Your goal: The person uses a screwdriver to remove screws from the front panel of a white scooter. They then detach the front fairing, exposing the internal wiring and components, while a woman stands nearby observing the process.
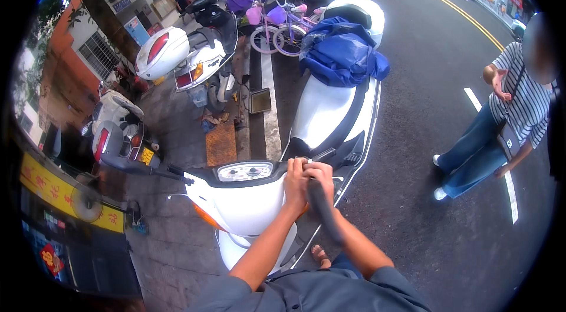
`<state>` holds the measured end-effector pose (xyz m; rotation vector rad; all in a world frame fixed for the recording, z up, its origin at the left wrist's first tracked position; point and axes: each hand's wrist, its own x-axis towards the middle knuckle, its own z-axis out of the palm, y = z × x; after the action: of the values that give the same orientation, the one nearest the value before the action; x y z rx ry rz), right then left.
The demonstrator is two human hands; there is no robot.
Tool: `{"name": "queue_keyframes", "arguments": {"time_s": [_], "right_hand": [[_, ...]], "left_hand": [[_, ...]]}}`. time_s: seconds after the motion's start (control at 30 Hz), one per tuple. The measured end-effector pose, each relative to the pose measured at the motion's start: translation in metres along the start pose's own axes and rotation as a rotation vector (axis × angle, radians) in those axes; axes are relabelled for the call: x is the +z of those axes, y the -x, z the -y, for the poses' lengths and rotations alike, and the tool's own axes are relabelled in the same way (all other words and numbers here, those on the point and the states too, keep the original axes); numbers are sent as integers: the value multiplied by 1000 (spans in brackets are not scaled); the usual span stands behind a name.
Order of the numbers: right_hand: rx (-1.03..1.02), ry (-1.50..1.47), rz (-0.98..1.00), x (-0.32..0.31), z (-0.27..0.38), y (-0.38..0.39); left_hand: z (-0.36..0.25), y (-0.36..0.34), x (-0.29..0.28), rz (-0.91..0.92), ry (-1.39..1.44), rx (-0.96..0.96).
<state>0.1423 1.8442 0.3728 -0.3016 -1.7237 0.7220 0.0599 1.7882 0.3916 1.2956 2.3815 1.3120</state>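
A white scooter (pixel 236 200) stands below me, its dashboard (pixel 243 172) facing up. At its right handlebar, my left hand (pixel 295 176) has its fingers closed against a small part that I cannot make out. My right hand (pixel 319 175) is closed right beside it, touching a long black part (pixel 321 209) that slants down over my forearm; whether this is a mirror or a grip I cannot tell. A blue cover (pixel 345 55) lies bunched over the back of the white seat and body (pixel 321 111).
A person in a striped top (pixel 513 94) stands on the road to the right. Parked scooters (pixel 162 52) line the paved left side, with pink bicycles (pixel 268 38) farther back. A rusty plate (pixel 220 147) and a yellow sign (pixel 56 185) are at left.
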Motion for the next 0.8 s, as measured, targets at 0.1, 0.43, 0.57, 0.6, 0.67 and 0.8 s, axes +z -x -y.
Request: {"name": "queue_keyframes", "arguments": {"time_s": [0.1, 0.43, 0.57, 0.6, 0.67, 0.8], "right_hand": [[590, -365, -316, -5, 23, 14], [424, 85, 358, 11, 1, -78], [113, 18, 160, 2, 15, -28], [80, -30, 62, -2, 10, -12], [261, -84, -151, -12, 24, 5], [854, -558, -349, -10, 12, -1]], "left_hand": [[-8, -2, -1, 0, -41, 132], [0, -3, -3, -120, 7, 173], [16, -3, 12, -69, 321, 191], [11, -3, 10, -33, 243, 174], [-4, -5, 1, 42, -66, 115], [-11, -2, -2, 54, 42, 72]]}}
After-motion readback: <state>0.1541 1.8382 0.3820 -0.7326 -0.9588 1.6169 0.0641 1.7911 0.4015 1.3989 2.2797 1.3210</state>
